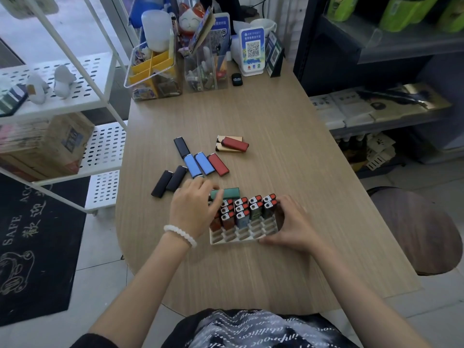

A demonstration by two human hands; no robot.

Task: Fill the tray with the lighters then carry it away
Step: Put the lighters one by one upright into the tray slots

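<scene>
Green lighter [227, 193] sits pinched in the left hand [192, 209], lying flat just above the tray's [238, 238] far-left corner. The right hand [292, 226] curls around the tray's right edge. Standing lighters [247, 209] fill its far rows; loose lighters [198, 163] lie mid-table [276, 116].

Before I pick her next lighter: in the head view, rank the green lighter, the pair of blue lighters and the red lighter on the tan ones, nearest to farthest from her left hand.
1. Green lighter, in the left hand.
2. Blue lighters, just beyond.
3. Red lighter, farthest, up right.
</scene>
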